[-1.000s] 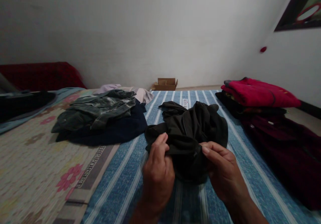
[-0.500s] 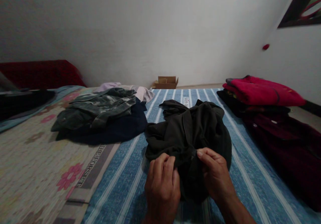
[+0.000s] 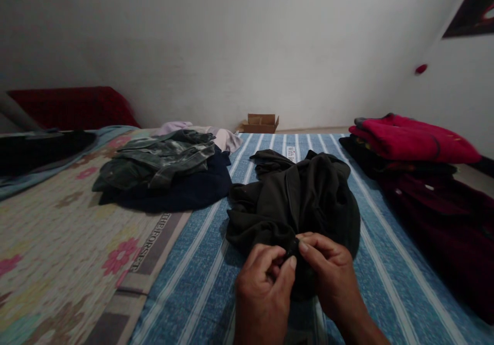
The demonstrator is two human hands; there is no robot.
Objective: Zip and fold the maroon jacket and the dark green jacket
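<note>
A crumpled black garment point(image 3: 297, 201) lies on the blue striped sheet point(image 3: 216, 278) in front of me. My left hand point(image 3: 264, 288) and my right hand point(image 3: 332, 273) meet at its near edge. Both pinch the same small spot of the dark cloth between thumb and fingers, where a small dark fastener seems to sit. The fingertips of the two hands almost touch. The garment's far part is bunched up and rests on the bed.
A heap of dark green and navy clothes point(image 3: 165, 172) lies to the left on the floral sheet point(image 3: 57, 242). Folded red and dark clothes point(image 3: 412, 141) are stacked at the right. A small cardboard box point(image 3: 260, 123) stands by the far wall.
My hands have come closer together at the garment's near edge, and now pinch one small spot. The view has shifted slightly left.
</note>
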